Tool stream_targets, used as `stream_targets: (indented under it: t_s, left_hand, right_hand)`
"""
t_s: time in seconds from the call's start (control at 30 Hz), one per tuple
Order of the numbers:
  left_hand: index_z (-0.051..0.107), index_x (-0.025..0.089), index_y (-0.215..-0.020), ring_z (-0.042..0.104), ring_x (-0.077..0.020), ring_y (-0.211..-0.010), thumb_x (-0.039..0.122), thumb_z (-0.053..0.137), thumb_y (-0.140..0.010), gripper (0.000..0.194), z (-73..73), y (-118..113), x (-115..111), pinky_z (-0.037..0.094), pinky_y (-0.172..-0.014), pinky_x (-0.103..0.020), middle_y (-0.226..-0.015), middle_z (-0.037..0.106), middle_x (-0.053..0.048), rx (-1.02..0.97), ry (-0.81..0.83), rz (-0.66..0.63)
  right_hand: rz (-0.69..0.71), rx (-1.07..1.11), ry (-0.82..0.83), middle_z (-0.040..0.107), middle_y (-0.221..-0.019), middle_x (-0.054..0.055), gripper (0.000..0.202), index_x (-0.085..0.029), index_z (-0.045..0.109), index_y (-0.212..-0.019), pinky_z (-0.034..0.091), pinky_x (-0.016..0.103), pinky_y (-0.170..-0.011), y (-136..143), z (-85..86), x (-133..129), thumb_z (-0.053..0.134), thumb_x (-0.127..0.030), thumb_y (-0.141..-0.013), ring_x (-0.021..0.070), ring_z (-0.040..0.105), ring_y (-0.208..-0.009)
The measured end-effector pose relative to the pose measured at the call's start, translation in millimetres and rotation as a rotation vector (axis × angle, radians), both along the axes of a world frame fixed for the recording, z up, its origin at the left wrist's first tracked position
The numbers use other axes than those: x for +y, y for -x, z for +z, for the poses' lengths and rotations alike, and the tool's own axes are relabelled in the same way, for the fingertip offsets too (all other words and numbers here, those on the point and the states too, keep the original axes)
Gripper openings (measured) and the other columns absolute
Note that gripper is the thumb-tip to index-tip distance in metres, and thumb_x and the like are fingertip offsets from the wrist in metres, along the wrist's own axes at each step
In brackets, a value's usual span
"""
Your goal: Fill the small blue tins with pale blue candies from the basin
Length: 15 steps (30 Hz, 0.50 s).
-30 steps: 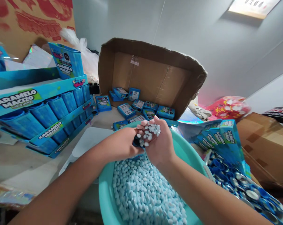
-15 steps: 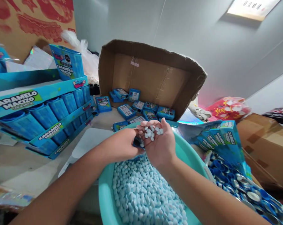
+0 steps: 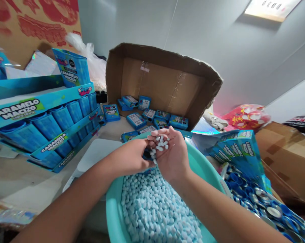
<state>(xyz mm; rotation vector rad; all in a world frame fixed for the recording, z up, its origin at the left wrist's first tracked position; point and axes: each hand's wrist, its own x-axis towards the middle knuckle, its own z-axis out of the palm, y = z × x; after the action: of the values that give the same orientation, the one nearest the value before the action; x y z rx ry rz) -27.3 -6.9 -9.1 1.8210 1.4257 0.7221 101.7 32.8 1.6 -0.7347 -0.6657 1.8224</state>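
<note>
My left hand (image 3: pixel 132 155) grips a small blue candy container (image 3: pixel 147 154), its dark round opening facing my other hand; most of the container is hidden by my fingers. Cupped and tilted beside it, my right hand (image 3: pixel 174 158) holds a small heap of white candies (image 3: pixel 162 143). Some candies lie at the container's mouth, between the two hands. Below both hands stands a turquoise basin (image 3: pixel 114 209) filled with many pale blue and white candies (image 3: pixel 159 206).
Several blue packs (image 3: pixel 136 120) lie before an open cardboard box (image 3: pixel 154 79). Blue display trays (image 3: pixel 48 118) stand at left, near a white plastic lid (image 3: pixel 99 153). Blue and silver caps (image 3: pixel 266 206) are piled at right, below a folded blue display box (image 3: pixel 239 148).
My right hand has tipped slightly left. Its candies have slid toward the container, and more of them now sit at its opening. My left hand has stayed nearly still.
</note>
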Motion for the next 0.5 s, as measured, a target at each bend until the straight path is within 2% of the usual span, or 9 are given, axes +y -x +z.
stream_targets:
  t_s: [0.17,0.3,0.5]
  left_hand:
    - [0.068,0.024,-0.110,0.068,-0.0265,-0.103,0.030,0.074,-0.073,0.037,-0.2,0.1,-0.2,0.049,-0.084,-0.032,-0.112,0.073,-0.001,-0.041,0.001,-0.021]
    - [0.068,0.024,-0.108,0.067,-0.0260,-0.102,0.029,0.072,-0.075,0.033,-0.1,0.0,-0.7,0.049,-0.083,-0.033,-0.112,0.073,-0.001,0.006,-0.022,-0.013]
    - [0.066,0.023,-0.107,0.067,-0.0279,-0.103,0.032,0.070,-0.077,0.032,-1.9,0.5,-0.6,0.048,-0.084,-0.033,-0.114,0.073,-0.002,0.019,-0.019,0.003]
  right_hand:
    - [0.029,0.027,0.017,0.069,-0.071,0.004,0.040,-0.017,0.067,-0.065,0.053,0.027,-0.068,-2.2,0.2,0.2,0.052,-0.045,-0.089,0.0162,0.065,-0.068]
    - [0.057,0.057,-0.020,0.068,-0.069,0.005,0.049,-0.016,0.067,-0.062,0.054,0.030,-0.068,-3.3,-1.3,2.1,0.047,-0.048,-0.093,0.0168,0.064,-0.067]
    - [0.058,0.071,-0.014,0.065,-0.067,0.004,0.050,-0.017,0.065,-0.061,0.055,0.033,-0.071,-4.5,-1.0,4.8,0.048,-0.051,-0.094,0.0175,0.064,-0.066]
